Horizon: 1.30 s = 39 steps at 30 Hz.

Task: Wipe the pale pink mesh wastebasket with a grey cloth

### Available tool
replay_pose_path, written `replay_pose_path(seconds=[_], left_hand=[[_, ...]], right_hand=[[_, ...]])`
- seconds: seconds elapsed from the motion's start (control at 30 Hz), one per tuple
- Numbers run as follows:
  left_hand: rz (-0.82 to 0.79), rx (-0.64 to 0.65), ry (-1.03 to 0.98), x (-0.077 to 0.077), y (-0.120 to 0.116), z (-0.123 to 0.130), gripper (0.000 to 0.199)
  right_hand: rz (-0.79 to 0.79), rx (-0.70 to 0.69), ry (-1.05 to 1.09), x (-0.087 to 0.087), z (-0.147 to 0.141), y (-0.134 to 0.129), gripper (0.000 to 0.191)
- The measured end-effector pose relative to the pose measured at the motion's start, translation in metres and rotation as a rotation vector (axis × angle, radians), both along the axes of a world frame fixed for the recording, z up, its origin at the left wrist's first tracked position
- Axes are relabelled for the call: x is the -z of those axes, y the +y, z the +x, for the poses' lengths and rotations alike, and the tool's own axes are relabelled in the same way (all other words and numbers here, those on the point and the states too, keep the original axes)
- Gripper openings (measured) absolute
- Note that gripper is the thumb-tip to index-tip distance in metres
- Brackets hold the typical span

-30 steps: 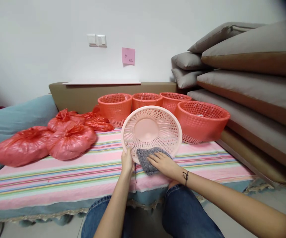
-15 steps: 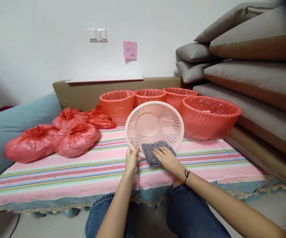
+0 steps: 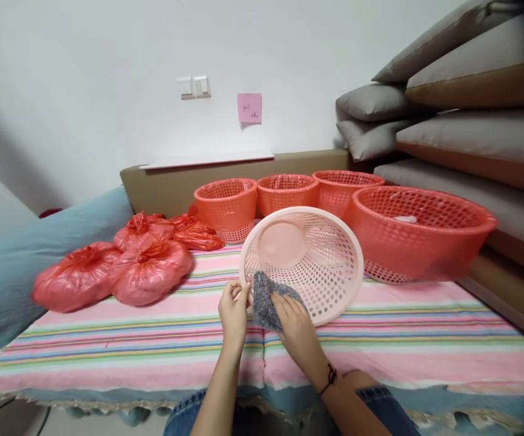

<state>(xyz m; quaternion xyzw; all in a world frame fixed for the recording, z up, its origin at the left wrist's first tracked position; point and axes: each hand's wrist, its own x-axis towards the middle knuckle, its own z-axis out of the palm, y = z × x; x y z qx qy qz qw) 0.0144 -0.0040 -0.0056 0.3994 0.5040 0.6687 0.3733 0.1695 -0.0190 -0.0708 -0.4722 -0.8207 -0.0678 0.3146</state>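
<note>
Now the left hand (image 3: 233, 310) gripped the near rim of the pale pink basket (image 3: 309, 260), tilted up on the striped cloth (image 3: 152, 339). Meanwhile the right hand (image 3: 294, 324) pressed a grey rag (image 3: 262, 297) against that rim, fingers closed over it.

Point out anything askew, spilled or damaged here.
Nothing looks spilled or broken. The pale pink basket is tipped on its side only because the left hand holds its rim while the right hand presses a grey cloth inside.
</note>
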Motion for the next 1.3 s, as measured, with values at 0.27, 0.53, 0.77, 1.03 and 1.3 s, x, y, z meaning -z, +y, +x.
replay_pose_path(seconds=[0.27,0.53,0.77,1.03,1.3], left_hand=[[0.011,0.080,0.275,0.001,-0.007,0.014,0.037],[0.027,0.027,0.491,0.001,-0.006,0.012,0.046],[-0.018,-0.039,0.220,-0.001,-0.003,0.004,0.044],[0.043,0.026,0.468,-0.014,-0.015,0.016,0.043],[0.058,0.072,0.488,-0.008,-0.015,0.015,0.041]], right_hand=[[0.022,-0.027,0.163,-0.003,-0.005,0.000,0.074],[-0.187,-0.075,0.131,-0.007,0.002,-0.008,0.080],[-0.193,0.055,-0.183,-0.001,0.061,-0.029,0.072],[-0.465,-0.150,0.734,-0.022,0.004,-0.012,0.059],[-0.328,-0.135,1.111,-0.043,-0.053,0.003,0.059]])
